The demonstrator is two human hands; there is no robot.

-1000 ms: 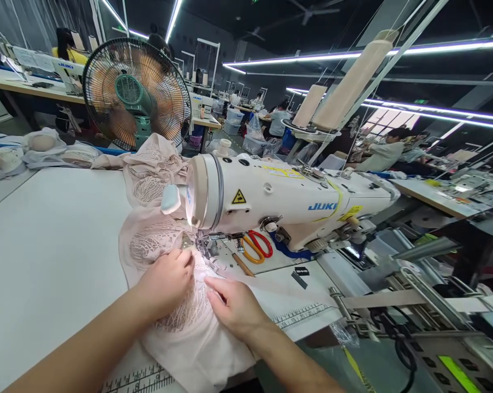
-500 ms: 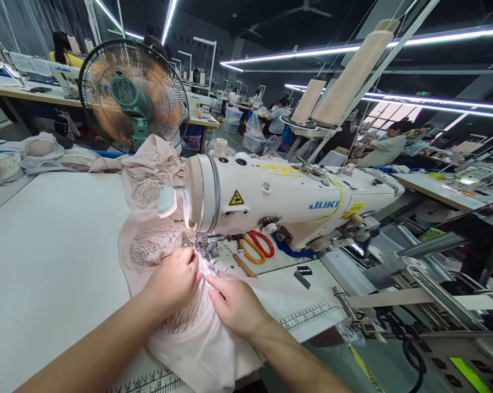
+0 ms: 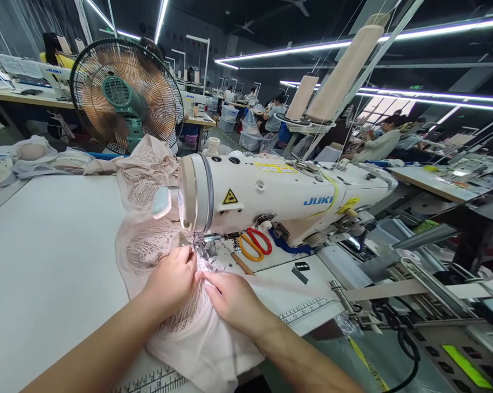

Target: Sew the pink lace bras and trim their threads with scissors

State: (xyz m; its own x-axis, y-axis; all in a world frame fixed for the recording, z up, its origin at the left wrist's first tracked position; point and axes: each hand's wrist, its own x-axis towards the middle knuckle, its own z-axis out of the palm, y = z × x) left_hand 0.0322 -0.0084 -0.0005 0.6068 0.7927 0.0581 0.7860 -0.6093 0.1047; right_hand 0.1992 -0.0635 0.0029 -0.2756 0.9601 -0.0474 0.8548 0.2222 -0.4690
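A pale pink lace garment [image 3: 148, 245] lies on the white table [image 3: 49, 251] under the head of a white sewing machine [image 3: 271, 199]. My left hand [image 3: 173, 278] rests on the lace just in front of the presser foot [image 3: 203, 248], fingers curled and pinching the fabric. My right hand [image 3: 230, 297] lies right beside it, fingertips pressed together on the same fabric edge. The two hands touch near the needle. More pink lace pieces [image 3: 148, 161] are heaped behind the machine head.
Orange-and-red scissors [image 3: 254, 243] lie on the machine bed under the arm. A standing fan [image 3: 125, 95] is at the back left. Thread cones [image 3: 336, 71] rise behind the machine. White padded pieces [image 3: 29, 155] sit far left. Other people work at distant tables.
Both hands have edged closer together and slightly toward the presser foot, still on the lace. The camera has shifted a little to the right.
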